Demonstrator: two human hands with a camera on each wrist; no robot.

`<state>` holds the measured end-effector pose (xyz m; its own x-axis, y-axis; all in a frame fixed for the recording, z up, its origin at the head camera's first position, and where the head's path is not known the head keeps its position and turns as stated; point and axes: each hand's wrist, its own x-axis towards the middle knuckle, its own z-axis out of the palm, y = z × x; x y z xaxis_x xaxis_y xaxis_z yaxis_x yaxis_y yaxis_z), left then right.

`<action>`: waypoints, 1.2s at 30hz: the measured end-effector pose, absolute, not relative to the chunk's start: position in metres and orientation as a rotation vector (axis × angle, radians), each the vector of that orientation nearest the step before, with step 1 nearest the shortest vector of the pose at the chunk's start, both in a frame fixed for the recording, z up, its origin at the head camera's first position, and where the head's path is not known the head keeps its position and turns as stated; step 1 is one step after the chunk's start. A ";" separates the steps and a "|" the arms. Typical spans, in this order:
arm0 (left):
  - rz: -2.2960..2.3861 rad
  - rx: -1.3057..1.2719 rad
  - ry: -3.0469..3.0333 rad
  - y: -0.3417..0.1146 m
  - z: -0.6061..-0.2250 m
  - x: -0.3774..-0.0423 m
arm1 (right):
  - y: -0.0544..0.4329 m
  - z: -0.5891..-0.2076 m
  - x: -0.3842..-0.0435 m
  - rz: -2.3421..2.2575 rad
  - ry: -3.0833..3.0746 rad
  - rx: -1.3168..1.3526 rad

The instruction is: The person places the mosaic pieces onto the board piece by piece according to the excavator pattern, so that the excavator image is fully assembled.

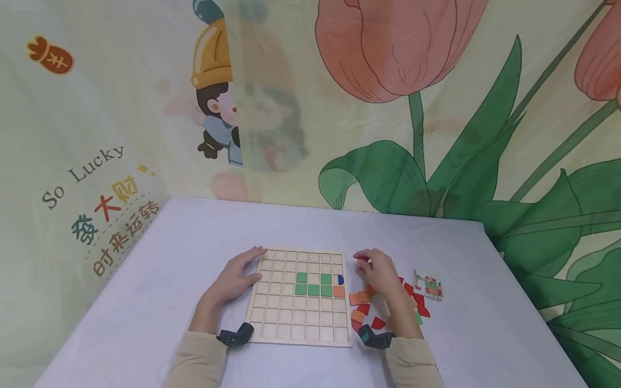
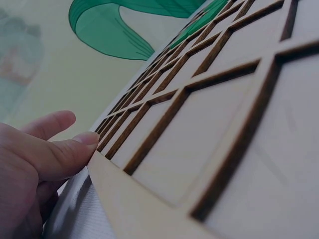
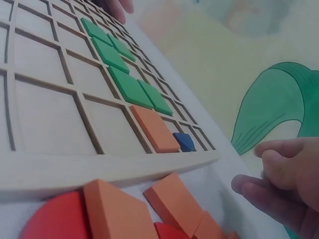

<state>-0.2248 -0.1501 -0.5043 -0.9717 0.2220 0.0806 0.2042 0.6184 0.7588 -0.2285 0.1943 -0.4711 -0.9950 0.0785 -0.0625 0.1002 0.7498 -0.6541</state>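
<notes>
A wooden grid board (image 1: 278,318) lies flat on the table. Green square tiles (image 1: 314,290), one orange square tile (image 1: 338,291) and a small dark blue piece (image 1: 340,279) sit in its cells. My left hand (image 1: 237,277) rests at the board's left edge; in the left wrist view the thumb (image 2: 67,157) touches the frame's rim. Just off the board's right edge, my right hand (image 1: 379,272) pinches a small red piece (image 1: 361,259) at its fingertips. That piece is hidden in the right wrist view, where the curled fingers (image 3: 279,191) show.
Loose orange blocks (image 1: 359,298) and red pieces (image 1: 378,323) lie scattered to the right of the board, partly under my right forearm. A card with a coloured grid pattern (image 1: 428,284) lies farther right. A printed curtain (image 1: 281,183) hangs behind the table.
</notes>
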 end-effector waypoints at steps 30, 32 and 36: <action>1.285 0.345 2.820 -0.149 -0.504 -0.226 | 0.121 -0.479 -0.207 -1.110 3.123 -0.141; 1.291 0.338 2.815 -0.149 -0.503 -0.226 | 0.121 -0.480 -0.207 -1.110 3.103 -0.142; 1.297 0.343 2.805 -0.150 -0.503 -0.224 | 0.119 -0.484 -0.205 -1.084 3.062 -0.155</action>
